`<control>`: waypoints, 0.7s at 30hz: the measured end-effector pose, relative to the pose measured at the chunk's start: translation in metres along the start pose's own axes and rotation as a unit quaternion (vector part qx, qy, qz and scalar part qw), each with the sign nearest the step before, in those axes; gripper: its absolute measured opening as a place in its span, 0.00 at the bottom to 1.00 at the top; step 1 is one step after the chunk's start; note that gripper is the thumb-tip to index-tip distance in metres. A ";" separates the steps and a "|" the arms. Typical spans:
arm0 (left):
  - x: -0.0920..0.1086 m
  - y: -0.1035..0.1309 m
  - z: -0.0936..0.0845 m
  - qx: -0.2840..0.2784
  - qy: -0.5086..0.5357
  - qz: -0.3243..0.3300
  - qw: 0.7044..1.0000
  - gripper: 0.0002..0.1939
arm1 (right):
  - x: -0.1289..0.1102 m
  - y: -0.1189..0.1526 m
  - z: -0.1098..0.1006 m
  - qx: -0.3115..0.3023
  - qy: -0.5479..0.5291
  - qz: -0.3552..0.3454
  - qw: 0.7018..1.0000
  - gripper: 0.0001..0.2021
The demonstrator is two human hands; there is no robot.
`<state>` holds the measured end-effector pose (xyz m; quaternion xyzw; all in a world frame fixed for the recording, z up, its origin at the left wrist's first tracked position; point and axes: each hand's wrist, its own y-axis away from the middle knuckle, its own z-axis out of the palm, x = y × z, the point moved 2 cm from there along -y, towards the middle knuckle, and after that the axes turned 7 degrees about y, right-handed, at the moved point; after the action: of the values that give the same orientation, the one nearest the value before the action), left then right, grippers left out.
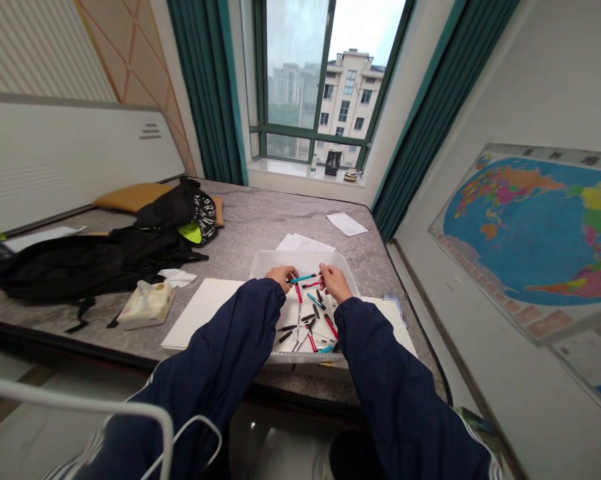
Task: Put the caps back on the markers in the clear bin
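Note:
Over a translucent plastic bin (300,358), both hands are close together. The fingers of my left hand (281,277) are closed on one end of a light-blue pen (304,278). My right hand (333,281) pinches at the other end, by the pen's tip; whether it holds a separate small part is too small to tell. Below them in the bin lie several loose pens and caps in black, red, blue and white, among them a red pen (331,326) and a blue and black pen (315,301).
White boards or papers (200,310) lie beside the bin on the grey marbled surface (260,220). A tissue pack (147,305) and black backpack (90,257) are at left. Loose sheets (347,224) lie behind. A white cable (80,400) crosses the lower left.

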<state>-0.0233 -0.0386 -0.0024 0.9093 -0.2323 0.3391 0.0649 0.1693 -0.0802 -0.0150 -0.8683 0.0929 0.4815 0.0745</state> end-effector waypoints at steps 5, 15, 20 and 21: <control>-0.004 -0.002 0.002 0.006 -0.003 0.013 1.000 0.17 | -0.006 0.006 0.002 -0.037 0.099 -0.051 0.993 0.14; 0.000 -0.002 0.002 0.000 0.004 0.006 1.000 0.16 | -0.004 0.003 0.000 -0.027 0.146 -0.052 0.988 0.28; 0.001 -0.001 0.000 -0.018 0.015 0.021 1.000 0.18 | -0.010 0.006 -0.005 0.019 0.167 -0.041 0.985 0.26; 0.002 -0.001 0.000 -0.016 0.013 0.021 1.000 0.18 | -0.011 0.007 -0.005 0.026 0.170 -0.047 0.984 0.24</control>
<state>-0.0218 -0.0384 -0.0014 0.8984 -0.2560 0.3487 0.0756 0.1662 -0.0869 -0.0033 -0.9386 0.0759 0.3206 0.1029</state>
